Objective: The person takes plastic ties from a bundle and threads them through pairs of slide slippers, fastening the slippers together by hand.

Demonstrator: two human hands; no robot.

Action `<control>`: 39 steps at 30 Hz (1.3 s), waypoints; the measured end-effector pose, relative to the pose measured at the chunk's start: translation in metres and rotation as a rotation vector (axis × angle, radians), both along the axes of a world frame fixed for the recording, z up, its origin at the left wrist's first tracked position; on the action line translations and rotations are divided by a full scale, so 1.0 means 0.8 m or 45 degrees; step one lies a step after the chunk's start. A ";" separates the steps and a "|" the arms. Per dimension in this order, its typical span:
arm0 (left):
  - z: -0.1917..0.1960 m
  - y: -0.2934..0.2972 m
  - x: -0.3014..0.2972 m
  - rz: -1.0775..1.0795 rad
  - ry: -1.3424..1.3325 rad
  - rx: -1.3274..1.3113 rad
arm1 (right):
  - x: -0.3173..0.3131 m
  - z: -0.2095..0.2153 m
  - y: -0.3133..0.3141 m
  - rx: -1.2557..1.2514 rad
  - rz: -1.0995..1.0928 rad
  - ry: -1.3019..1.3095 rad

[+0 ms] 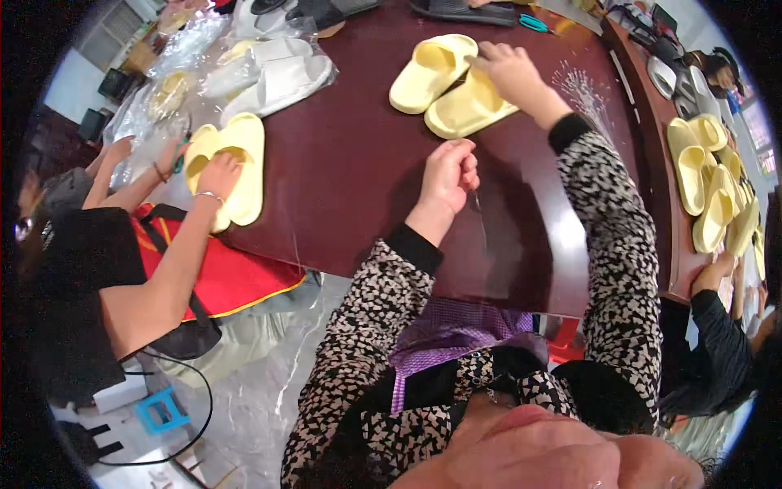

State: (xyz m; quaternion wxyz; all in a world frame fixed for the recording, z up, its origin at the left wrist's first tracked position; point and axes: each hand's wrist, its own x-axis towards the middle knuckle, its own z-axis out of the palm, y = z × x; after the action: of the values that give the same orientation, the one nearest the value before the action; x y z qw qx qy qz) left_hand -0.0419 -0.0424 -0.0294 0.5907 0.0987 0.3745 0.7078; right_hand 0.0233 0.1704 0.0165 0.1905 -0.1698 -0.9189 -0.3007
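Note:
A pair of pale yellow slippers lies on the dark red table in front of me, the left slipper (434,72) beside the right slipper (470,112). My right hand (515,80) is closed over the far right side of the right slipper, its fingers partly hidden by the hand. Just nearer to me, my left hand (450,175) is pinched shut, apart from the slippers. From it hangs a thin clear strand (481,213), like a plastic tag fastener. To the right of the slippers lies a bundle of similar clear strands (582,88).
At left, another person's hand (218,175) is inside a yellow slipper (246,175). White slippers in clear plastic (277,85) lie behind. Teal scissors (533,24) and dark slippers are at the far edge. Several yellow slippers (717,208) sit on another table at right, near a co-worker.

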 end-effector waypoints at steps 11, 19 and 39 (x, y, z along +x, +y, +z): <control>0.010 0.016 0.008 -0.093 -0.002 0.132 | -0.013 -0.015 0.017 -0.064 -0.272 -0.362; 0.008 0.030 0.007 -0.240 0.014 0.388 | 0.156 -0.023 0.008 -0.067 0.065 -0.279; 0.022 0.074 0.085 -0.333 0.233 0.355 | 0.289 -0.042 -0.020 -0.906 -0.168 0.417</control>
State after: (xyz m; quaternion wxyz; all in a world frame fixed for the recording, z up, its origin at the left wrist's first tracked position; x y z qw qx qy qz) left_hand 0.0259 0.0172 -0.0121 0.6218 0.2910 0.3091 0.6582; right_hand 0.2544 0.1548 -0.0174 0.2441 -0.3298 -0.9102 0.0559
